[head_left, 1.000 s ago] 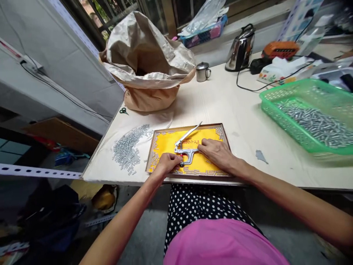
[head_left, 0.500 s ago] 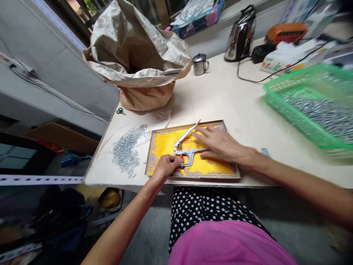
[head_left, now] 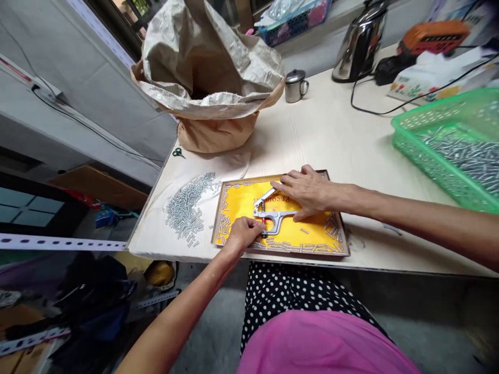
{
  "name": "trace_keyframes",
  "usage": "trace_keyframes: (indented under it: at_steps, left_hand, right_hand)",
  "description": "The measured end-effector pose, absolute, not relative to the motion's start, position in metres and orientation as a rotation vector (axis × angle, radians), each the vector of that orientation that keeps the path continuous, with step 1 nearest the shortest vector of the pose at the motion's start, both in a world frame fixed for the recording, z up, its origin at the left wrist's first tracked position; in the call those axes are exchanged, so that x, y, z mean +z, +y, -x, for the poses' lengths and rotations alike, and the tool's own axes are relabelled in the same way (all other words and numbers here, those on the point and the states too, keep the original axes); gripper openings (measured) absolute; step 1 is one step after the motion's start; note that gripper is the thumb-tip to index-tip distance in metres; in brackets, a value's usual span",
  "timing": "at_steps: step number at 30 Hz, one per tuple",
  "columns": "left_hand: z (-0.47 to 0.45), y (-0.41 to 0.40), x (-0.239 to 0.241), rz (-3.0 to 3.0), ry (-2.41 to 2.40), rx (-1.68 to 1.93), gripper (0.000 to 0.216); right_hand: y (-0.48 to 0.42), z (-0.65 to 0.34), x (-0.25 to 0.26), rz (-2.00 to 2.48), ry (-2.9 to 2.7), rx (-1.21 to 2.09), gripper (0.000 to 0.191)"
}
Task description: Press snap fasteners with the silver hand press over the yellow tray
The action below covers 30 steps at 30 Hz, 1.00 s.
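Note:
Metal hand-press pliers [head_left: 277, 222], with a C-shaped frame and a spring, lie over a shallow tray [head_left: 217, 218] with a yellow bottom. My right hand [head_left: 307, 189] is on the handles, fingers over the raised upper lever and thumb by the lower one. At the jaw end, near a red part, my left hand [head_left: 242, 234] is closed in a pinch; whatever is between its fingertips is too small to make out. Small silvery metal pieces [head_left: 312, 248] line the tray's edges. A larger pile of such pieces [head_left: 185, 208] rests on the table to the left.
A big open sack [head_left: 218, 132] stands behind the tray, with small scissors [head_left: 178, 152] beside it. Farther back are a lidded metal mug [head_left: 295, 89], a kettle [head_left: 356, 49] and an orange power tool [head_left: 432, 37]. On the right, a green basket [head_left: 429, 156] holds more metal pieces.
My right hand has closed in on the handles from an open, spread pose, and the upper lever sits lower. My left hand keeps its pinch at the jaws. The view has shifted slightly.

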<state>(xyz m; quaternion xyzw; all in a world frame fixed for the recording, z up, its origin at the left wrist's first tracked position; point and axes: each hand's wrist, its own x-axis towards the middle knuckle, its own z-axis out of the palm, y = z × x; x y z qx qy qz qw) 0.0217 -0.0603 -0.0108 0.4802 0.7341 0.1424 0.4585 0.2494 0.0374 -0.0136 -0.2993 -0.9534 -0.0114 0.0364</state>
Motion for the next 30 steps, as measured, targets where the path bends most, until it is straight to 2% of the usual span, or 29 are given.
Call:
trace_keyframes:
  at_steps: [11, 16, 19, 21, 22, 24, 26, 30]
  left_hand:
    - [-0.029, -0.065, -0.003, -1.063, 1.793, 0.487, 0.015]
    - [-0.025, -0.066, -0.006, -1.122, 1.829, 0.429, 0.017]
    - [-0.025, -0.071, -0.003, -1.353, 1.902, 0.349, 0.022]
    - [-0.029, -0.074, 0.001, -1.687, 1.971, 0.421, 0.021]
    - [-0.033, -0.073, 0.002, -1.883, 1.972, 0.48, 0.027]
    - [-0.043, -0.069, 0.005, -2.229, 1.868, 0.536, 0.053]
    - [-0.055, -0.061, 0.008, -2.434, 1.701, 0.432, 0.065]
    - [-0.068, -0.043, 0.013, -2.533, 1.64, 0.185, 0.057]
  right_hand:
    - [0.023, -0.256, -0.006, 0.929, -2.91, 0.016, 0.08]
    - [0.018, -0.257, -0.001, 0.944, -2.907, 0.044, 0.081]
    - [0.015, -0.258, -0.005, 0.988, -2.872, 0.157, 0.081]
    - [0.011, -0.258, -0.005, 0.999, -2.844, 0.219, 0.08]
    - [0.008, -0.258, -0.004, 0.995, -2.835, 0.227, 0.079]
    - [0.002, -0.256, 0.0, 0.97, -2.823, 0.193, 0.075]
    - [-0.005, -0.252, 0.005, 0.943, -2.81, 0.109, 0.069]
    - [-0.014, -0.243, 0.011, 1.066, -2.79, -0.052, 0.054]
